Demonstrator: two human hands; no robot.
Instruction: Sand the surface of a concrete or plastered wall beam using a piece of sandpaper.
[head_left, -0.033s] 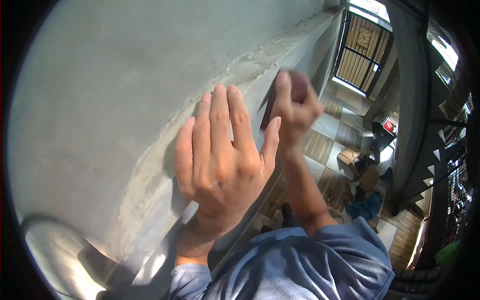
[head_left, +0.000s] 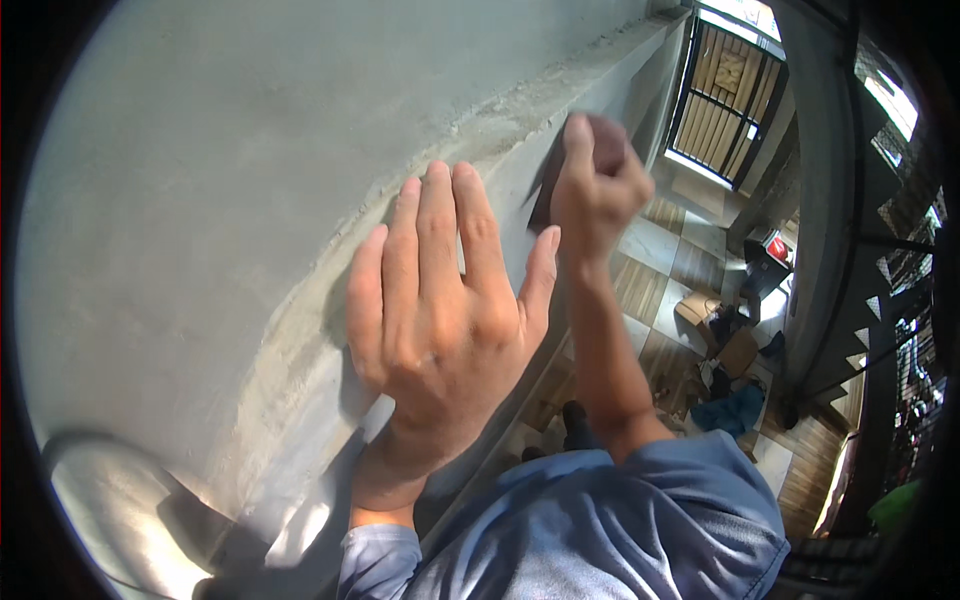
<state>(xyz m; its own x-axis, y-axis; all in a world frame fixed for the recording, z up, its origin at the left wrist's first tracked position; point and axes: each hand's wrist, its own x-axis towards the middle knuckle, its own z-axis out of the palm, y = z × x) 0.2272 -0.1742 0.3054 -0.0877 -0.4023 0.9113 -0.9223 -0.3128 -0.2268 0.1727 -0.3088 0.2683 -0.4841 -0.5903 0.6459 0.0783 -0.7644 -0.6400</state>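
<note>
Left hand (head_left: 440, 320) is lying flat with fingers spread wide against the grey plastered wall (head_left: 230, 180), just below its rough ledge edge (head_left: 470, 130), gripping nothing. Right hand (head_left: 595, 190) is clenching a small dark block (head_left: 548, 185) pressed to the wall under the ledge. The fist is covering most of the block, so its kind is hard to tell.

the right hand (head_left: 595, 180) is motion-blurred, and its curled fingers hide most of the dark flat piece (head_left: 545, 185) it grips, so what that piece is cannot be told. the left hand (head_left: 440, 320) covers part of the grey wall ledge (head_left: 300, 330). the boxes and cloth on the floor (head_left: 730, 350) far below are too small to make out.
</note>
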